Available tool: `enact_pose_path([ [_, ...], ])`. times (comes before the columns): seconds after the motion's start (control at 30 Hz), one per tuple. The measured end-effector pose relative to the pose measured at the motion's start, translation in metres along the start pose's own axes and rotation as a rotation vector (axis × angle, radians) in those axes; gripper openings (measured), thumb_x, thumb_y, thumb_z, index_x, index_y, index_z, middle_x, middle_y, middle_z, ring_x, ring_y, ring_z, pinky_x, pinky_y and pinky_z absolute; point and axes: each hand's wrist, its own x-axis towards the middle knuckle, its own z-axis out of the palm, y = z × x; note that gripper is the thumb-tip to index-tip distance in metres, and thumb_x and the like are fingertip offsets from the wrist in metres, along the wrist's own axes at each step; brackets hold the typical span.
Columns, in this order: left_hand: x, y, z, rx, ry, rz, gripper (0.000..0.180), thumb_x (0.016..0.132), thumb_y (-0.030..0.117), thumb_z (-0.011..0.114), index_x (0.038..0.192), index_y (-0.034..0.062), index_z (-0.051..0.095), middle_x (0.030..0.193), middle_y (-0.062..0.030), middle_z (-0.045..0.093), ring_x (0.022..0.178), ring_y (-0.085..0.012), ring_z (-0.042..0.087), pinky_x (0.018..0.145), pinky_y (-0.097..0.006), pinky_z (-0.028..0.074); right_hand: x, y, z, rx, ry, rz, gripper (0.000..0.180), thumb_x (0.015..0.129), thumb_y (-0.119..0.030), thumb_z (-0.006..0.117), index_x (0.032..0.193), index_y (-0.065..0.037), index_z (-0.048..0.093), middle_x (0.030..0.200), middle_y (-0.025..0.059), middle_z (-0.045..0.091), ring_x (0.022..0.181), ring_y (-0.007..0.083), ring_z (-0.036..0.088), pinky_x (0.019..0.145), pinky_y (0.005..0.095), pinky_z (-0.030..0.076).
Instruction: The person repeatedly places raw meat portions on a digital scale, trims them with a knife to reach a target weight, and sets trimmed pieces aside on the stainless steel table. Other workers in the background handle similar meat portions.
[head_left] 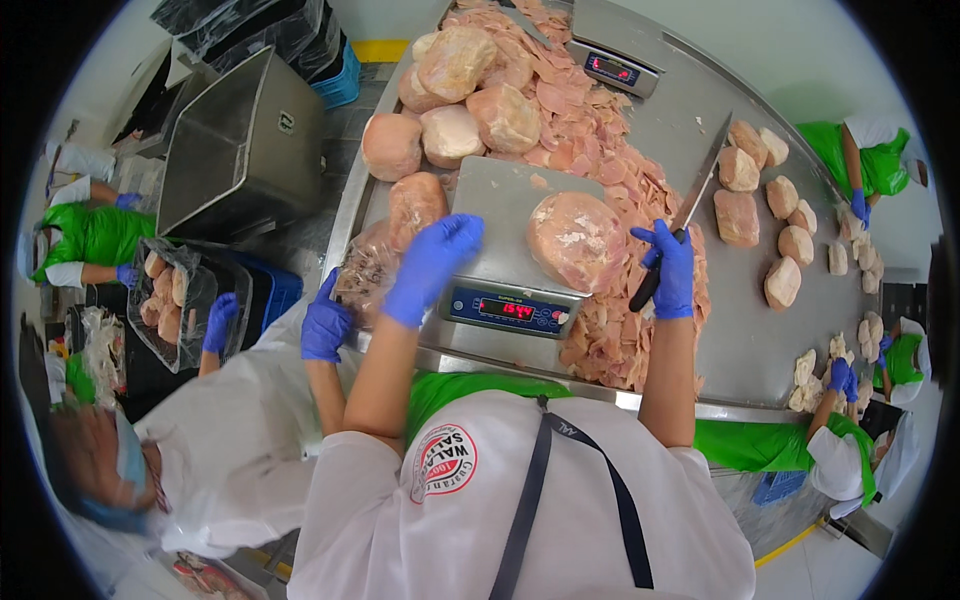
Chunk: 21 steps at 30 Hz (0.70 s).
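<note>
My right hand (670,262), in a blue glove, grips the black handle of a long knife (698,188); its blade points away to the far right. My left hand (437,262), also gloved, hovers over the left side of the digital scale (495,215). Its fingers look curled in, and nothing shows in them. A large round block of pink meat (578,242) with white patches rests on the scale's right side, between my hands. Left of my left hand are another meat block (416,208) and a clear plastic bag (368,272) with scraps.
Meat slices (600,140) pile along the steel table (690,75). Large blocks (455,62) stack at the far left, trimmed pieces (737,218) lie right. A second scale (615,70) stands far off. A co-worker's gloved hand (326,322) is close at my left; others work around the table.
</note>
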Motion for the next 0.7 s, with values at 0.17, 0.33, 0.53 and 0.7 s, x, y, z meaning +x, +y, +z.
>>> enact_pose_path([
  [0.17, -0.006, -0.001, 0.047, 0.167, -0.126, 0.134, 0.047, 0.097, 0.026, 0.067, 0.132, -0.0043, 0.058, 0.121, -0.0092, 0.066, 0.108, -0.0158, 0.062, 0.097, -0.031, 0.05, -0.006, 0.014, 0.026, -0.024, -0.134, -0.013, 0.041, 0.093, -0.022, 0.069, 0.127, -0.009, 0.049, 0.093, -0.001, 0.062, 0.079, 0.0092, 0.058, 0.062, 0.0231, 0.048],
  [0.33, -0.008, -0.006, 0.094, 0.446, 0.111, 0.381, 0.089, 0.074, 0.039, 0.085, 0.139, -0.0042, 0.042, 0.128, -0.0295, 0.052, 0.123, -0.0452, 0.048, 0.107, -0.048, 0.041, -0.044, -0.015, 0.052, -0.092, -0.116, 0.014, 0.076, 0.093, -0.015, 0.067, 0.158, -0.009, 0.028, 0.088, -0.0016, 0.055, 0.072, 0.0069, 0.052, 0.058, 0.0229, 0.046],
  [0.53, -0.028, 0.012, 0.104, 0.448, 0.118, 0.496, 0.101, 0.07, 0.033, 0.086, 0.147, -0.0002, 0.03, 0.137, -0.027, 0.038, 0.13, -0.0446, 0.043, 0.112, -0.047, 0.038, -0.063, 0.008, 0.043, 0.065, -0.055, 0.09, 0.04, 0.093, -0.017, 0.065, 0.13, -0.004, 0.053, 0.084, -0.001, 0.055, 0.069, 0.0086, 0.053, 0.057, 0.0246, 0.046],
  [0.7, -0.044, 0.032, 0.097, 0.478, 0.183, 0.661, 0.098, 0.069, 0.026, 0.086, 0.147, 0.0028, 0.032, 0.137, -0.0235, 0.043, 0.128, -0.0405, 0.046, 0.11, -0.046, 0.04, -0.099, 0.008, 0.073, 0.384, -0.019, 0.065, 0.024, 0.095, -0.015, 0.063, 0.116, -0.005, 0.057, 0.091, -0.0002, 0.057, 0.077, 0.0093, 0.056, 0.069, 0.0246, 0.048],
])
